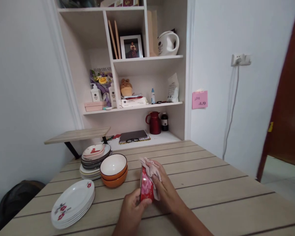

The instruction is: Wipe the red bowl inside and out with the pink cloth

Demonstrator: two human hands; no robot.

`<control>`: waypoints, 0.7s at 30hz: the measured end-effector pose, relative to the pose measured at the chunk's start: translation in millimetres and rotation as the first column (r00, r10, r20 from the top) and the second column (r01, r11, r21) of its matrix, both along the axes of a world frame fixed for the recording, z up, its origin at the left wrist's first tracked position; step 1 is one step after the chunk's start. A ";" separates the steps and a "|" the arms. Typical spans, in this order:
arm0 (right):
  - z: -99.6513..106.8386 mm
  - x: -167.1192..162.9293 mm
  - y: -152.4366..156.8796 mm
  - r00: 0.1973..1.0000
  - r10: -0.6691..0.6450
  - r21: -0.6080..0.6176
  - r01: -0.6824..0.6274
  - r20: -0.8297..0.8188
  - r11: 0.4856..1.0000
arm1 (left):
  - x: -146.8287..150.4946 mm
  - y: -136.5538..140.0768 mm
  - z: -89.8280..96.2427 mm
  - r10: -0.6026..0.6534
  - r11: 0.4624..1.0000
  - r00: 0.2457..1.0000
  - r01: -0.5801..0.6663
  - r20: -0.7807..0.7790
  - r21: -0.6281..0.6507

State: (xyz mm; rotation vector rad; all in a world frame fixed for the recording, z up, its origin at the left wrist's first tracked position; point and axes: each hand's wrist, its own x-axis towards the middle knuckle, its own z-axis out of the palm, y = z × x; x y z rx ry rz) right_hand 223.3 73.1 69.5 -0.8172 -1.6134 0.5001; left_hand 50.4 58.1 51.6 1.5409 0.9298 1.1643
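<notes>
On the left of the worktop point(211, 190) lie stacked white plates point(75, 198) with red flowers, then orange bowls point(115, 183), nested. Right of these, the left hand point(131, 206) has its grip clamped on a red floral bowl point(146, 189), tipped sideways; the right hand's grip point(164, 187) clasps a pale pink cloth point(150, 169) against the bowl's outer wall.

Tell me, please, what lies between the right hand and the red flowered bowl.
A pale pink cloth lies between the right hand and the red flowered bowl, bunched against the bowl's side; the head view shows this.
</notes>
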 end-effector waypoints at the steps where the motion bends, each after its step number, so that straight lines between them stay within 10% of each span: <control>1: 0.0 -0.3 -2.0 0.999 0.008 0.022 -0.009 0.045 1.000 | -0.1 0.4 -0.2 -0.007 1.000 1.000 0.007 0.020 -0.009; 21: 1.5 -4.9 -7.8 0.994 -0.034 0.052 0.029 0.103 0.998 | 2.9 -3.5 5.0 -0.044 0.999 0.999 0.044 0.020 0.023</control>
